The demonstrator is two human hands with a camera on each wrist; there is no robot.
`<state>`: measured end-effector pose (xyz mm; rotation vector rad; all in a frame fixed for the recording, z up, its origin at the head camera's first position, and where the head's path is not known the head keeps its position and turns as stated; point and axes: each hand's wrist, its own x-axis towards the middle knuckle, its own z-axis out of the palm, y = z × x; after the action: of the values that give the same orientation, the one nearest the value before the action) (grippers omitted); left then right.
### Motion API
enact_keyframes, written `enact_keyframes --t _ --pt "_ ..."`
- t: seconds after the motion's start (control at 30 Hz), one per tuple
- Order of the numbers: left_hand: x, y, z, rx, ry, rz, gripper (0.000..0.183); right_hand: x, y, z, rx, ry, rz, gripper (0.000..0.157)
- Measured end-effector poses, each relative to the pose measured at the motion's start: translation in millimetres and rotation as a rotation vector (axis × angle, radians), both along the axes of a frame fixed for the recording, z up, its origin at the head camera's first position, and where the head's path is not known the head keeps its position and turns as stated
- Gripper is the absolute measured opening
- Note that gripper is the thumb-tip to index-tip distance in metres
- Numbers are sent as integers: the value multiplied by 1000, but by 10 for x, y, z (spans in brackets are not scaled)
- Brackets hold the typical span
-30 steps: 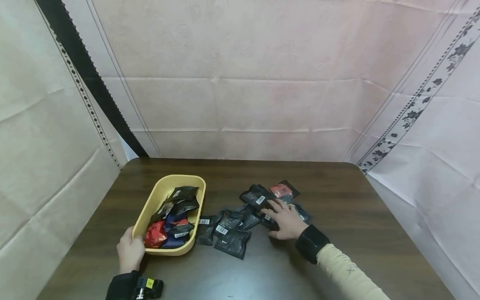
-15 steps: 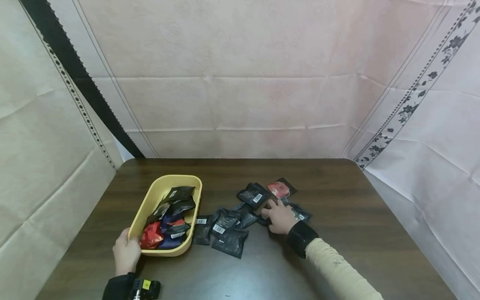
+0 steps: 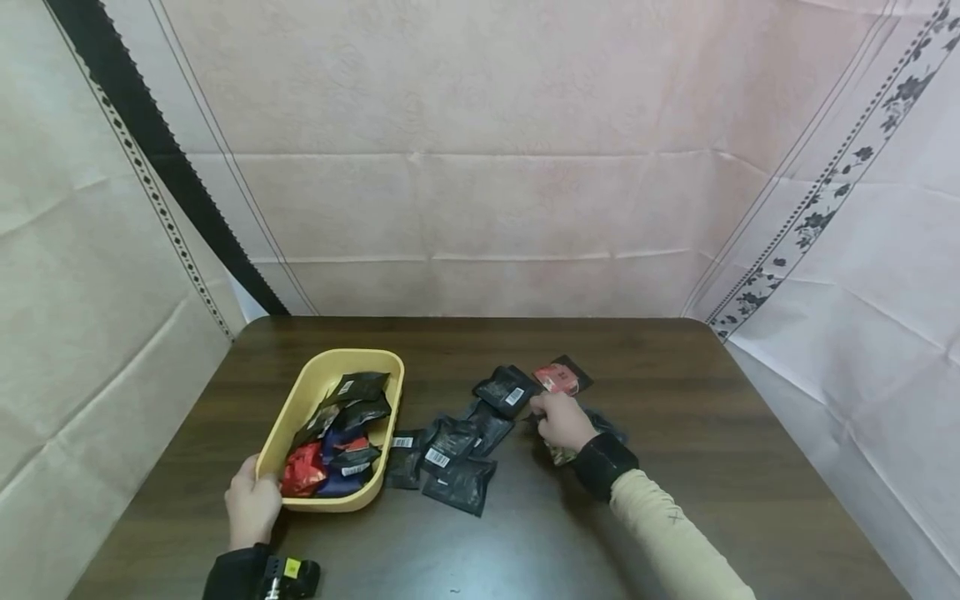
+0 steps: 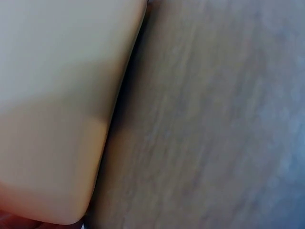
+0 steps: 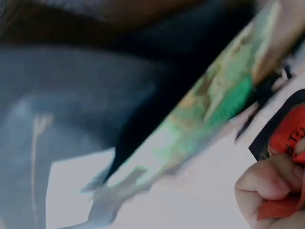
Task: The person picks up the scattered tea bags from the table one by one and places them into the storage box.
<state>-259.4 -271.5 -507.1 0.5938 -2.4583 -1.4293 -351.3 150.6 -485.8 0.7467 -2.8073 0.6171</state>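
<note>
My left hand (image 3: 251, 506) grips the near left corner of a yellow plastic basket (image 3: 337, 505). Inside lie several small packets, among them a shiny red packet (image 3: 303, 471). In the left wrist view the basket's pale wall (image 4: 52, 143) fills the left side. Over a spread of packets on the table, my right hand (image 3: 566, 423) has curled fingers and pinches a packet with a greenish patterned side (image 3: 561, 455). That green patterned packet (image 5: 205, 109) is blurred in the right wrist view. Curled fingers (image 5: 264, 181) there have red film beside them; whose film it is, I cannot tell.
Several black packets (image 3: 450, 442) with white barcode labels overlap between basket and right hand. A red-and-black packet (image 3: 557, 378) lies just beyond that hand, and a dark packet (image 3: 607, 427) to its right. A patterned cloth wall (image 3: 480, 208) rises behind the table.
My right hand's fingers, spread over the packets a second ago, have closed on one and its greenish side now shows. A neighbouring black packet is more exposed. The left hand still holds the basket.
</note>
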Motion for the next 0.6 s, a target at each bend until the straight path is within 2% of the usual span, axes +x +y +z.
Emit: enact_keyframes --t 0.1,0.23,0.43,0.6 --pt "10 -5 11 5 1 0 40 37 10 112 -62 -19 -19 34" --pt "20 13 28 19 -1 3 41 93 29 184 -62 -37 -38 33" --pt "14 36 33 31 2 2 41 138 -29 185 -76 22 -21 30" --pt "5 49 46 44 -10 14 41 137 -160 177 -121 120 52 29"
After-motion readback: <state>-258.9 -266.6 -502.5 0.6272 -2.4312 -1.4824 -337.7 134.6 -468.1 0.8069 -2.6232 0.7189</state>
